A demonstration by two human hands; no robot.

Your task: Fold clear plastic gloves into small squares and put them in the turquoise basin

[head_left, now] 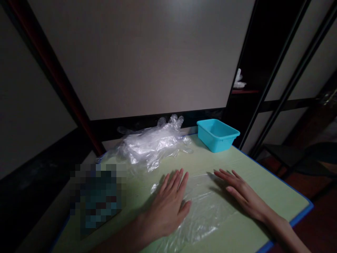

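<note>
A clear plastic glove [202, 211] appears to lie spread on the pale green table, though its outline is hard to make out. My left hand [170, 207] is over its left side, palm down with the fingers stretched out and the thumb apart. At its right edge is my right hand [240, 195], fingers extended and casting a shadow below; I cannot tell whether it touches the plastic. Neither hand grips anything. Beyond them lies a heap of clear disposable plastic gloves [152, 142], loosely piled at the table's back edge.
A turquoise plastic basin [217, 135] stands at the back right of the table [273, 196], which has a blue edge. Something pixelated [101, 200] sits at the left. Behind rise wardrobe doors [158, 59], and a dark chair [297, 158] is at the right.
</note>
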